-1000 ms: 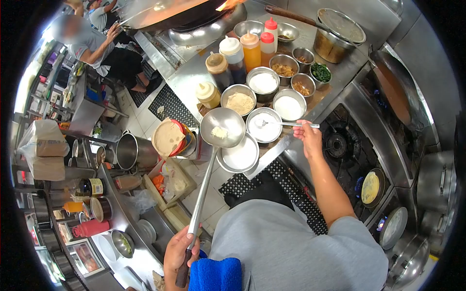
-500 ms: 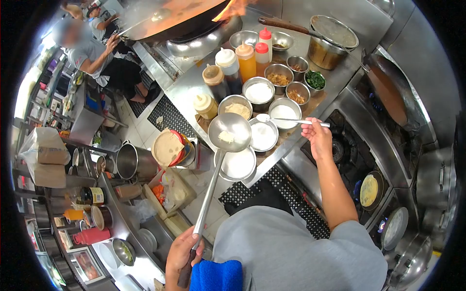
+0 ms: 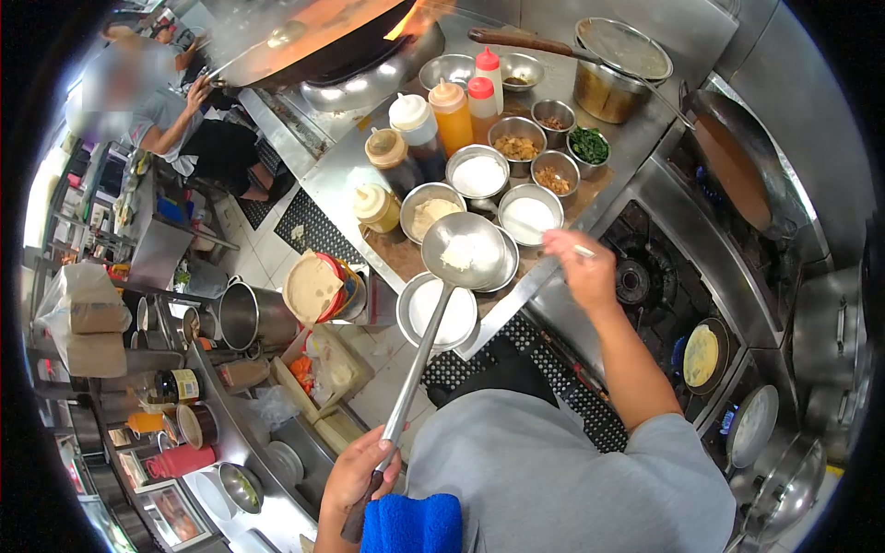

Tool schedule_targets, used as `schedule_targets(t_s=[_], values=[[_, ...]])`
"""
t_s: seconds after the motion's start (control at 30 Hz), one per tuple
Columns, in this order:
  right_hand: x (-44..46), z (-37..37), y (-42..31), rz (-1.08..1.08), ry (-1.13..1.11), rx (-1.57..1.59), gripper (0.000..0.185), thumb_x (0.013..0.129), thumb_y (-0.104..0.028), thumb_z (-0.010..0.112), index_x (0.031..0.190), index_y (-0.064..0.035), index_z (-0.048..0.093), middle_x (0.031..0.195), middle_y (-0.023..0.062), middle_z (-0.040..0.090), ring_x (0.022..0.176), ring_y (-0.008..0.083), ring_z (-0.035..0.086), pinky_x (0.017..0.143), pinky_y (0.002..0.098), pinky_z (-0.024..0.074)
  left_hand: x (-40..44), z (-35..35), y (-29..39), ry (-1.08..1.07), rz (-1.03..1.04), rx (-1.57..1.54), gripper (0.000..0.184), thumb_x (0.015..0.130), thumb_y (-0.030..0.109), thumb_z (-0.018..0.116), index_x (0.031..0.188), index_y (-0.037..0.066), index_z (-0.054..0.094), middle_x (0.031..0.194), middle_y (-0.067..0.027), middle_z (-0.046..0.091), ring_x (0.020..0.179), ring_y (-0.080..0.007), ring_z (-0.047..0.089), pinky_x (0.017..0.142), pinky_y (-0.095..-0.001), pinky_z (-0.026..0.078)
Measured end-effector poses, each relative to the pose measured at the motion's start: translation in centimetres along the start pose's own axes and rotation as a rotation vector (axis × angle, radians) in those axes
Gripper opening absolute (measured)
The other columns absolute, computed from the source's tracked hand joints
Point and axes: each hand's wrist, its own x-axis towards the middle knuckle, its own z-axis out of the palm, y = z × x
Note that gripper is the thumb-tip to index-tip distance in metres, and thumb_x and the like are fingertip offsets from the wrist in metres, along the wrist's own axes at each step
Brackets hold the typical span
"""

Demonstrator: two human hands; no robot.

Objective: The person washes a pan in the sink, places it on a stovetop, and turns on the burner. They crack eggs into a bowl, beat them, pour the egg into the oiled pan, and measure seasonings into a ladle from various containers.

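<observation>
My left hand (image 3: 361, 470) is wrapped round the dark handle of a long ladle (image 3: 406, 387). The ladle's bowl, with some pale powder in it, hangs over the near metal bowls and partly covers one of them. My right hand (image 3: 585, 272), smeared by motion, grips a metal spoon (image 3: 584, 251). The spoon's far end is blurred and seems to be at the bowl of white powder (image 3: 530, 205). Around these stand a bowl of beige powder (image 3: 431, 214), another white-powder bowl (image 3: 477, 173) and a larger one at the counter corner (image 3: 426, 318).
Squeeze bottles (image 3: 413, 120), chopped greens (image 3: 588, 146) and a lidded pot (image 3: 613, 88) stand farther back. Flame rises by a large wok (image 3: 350, 55), where another person (image 3: 166, 120) works. Pans (image 3: 705, 355) sit on lit burners at right. A bin (image 3: 313, 286) stands at left.
The spoon has moved from the nearer white-powder bowl to the one behind it, my right hand shifting slightly left and down. The ladle's bowl has moved right, over the nearer bowl.
</observation>
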Motion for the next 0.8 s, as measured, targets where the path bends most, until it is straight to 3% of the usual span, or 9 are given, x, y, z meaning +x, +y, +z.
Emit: schedule_targets(t_s=[0.03, 0.1, 0.2, 0.57, 0.8], values=[[0.2, -0.5, 0.7, 0.123, 0.136, 0.119, 0.019, 0.09, -0.01, 0.051, 0.097, 0.0023, 0.065, 0.086, 0.011, 0.068, 0.075, 0.0149, 0.064, 0.071, 0.0275, 0.051, 0.1, 0.1, 0.0, -0.002, -0.007, 0.001, 0.042, 0.094, 0.026, 0.046, 0.125, -0.002, 0.045, 0.057, -0.0055, 0.046, 0.037, -0.0103, 0.038, 0.033, -0.0214, 0.027], [1.2, -2.5, 1.3, 0.216, 0.244, -0.028, 0.024, 0.092, -0.016, 0.051, 0.097, 0.0032, 0.064, 0.08, 0.0106, 0.067, 0.071, 0.013, 0.064, 0.067, 0.0264, 0.0508, 0.2, -0.1, -0.2, 0.009, 0.022, 0.023, 0.044, 0.093, 0.028, 0.048, 0.125, -0.002, 0.046, 0.057, -0.0054, 0.046, 0.039, -0.0103, 0.04, 0.034, -0.0214, 0.028], [1.7, -3.4, 4.4, 0.347, 0.255, -0.093, 0.027, 0.092, -0.021, 0.051, 0.097, 0.0027, 0.064, 0.075, 0.0098, 0.067, 0.067, 0.0126, 0.063, 0.064, 0.0258, 0.0504, 0.4, -0.1, -0.2, -0.002, 0.043, 0.022, 0.046, 0.092, 0.03, 0.049, 0.125, -0.002, 0.046, 0.057, -0.0053, 0.046, 0.04, -0.0106, 0.04, 0.036, -0.0216, 0.028], [1.8, -1.9, 9.6, 0.409, 0.247, -0.065, 0.027, 0.091, -0.022, 0.052, 0.096, 0.0019, 0.064, 0.073, 0.0103, 0.067, 0.064, 0.0136, 0.063, 0.062, 0.0265, 0.0505, 0.4, 0.6, 0.2, 0.045, 0.049, 0.06, 0.05, 0.09, 0.033, 0.053, 0.125, -0.002, 0.046, 0.056, -0.0054, 0.047, 0.041, -0.0113, 0.041, 0.037, -0.022, 0.029], [1.0, -1.5, 11.7, 0.473, 0.257, 0.235, 0.03, 0.093, -0.024, 0.05, 0.095, 0.0033, 0.062, 0.076, 0.0101, 0.066, 0.064, 0.0136, 0.062, 0.061, 0.0253, 0.05, 0.3, 0.6, 0.1, 0.052, 0.039, 0.042, 0.048, 0.091, 0.032, 0.051, 0.124, -0.003, 0.046, 0.056, -0.0057, 0.047, 0.041, -0.0115, 0.041, 0.038, -0.0213, 0.03]])
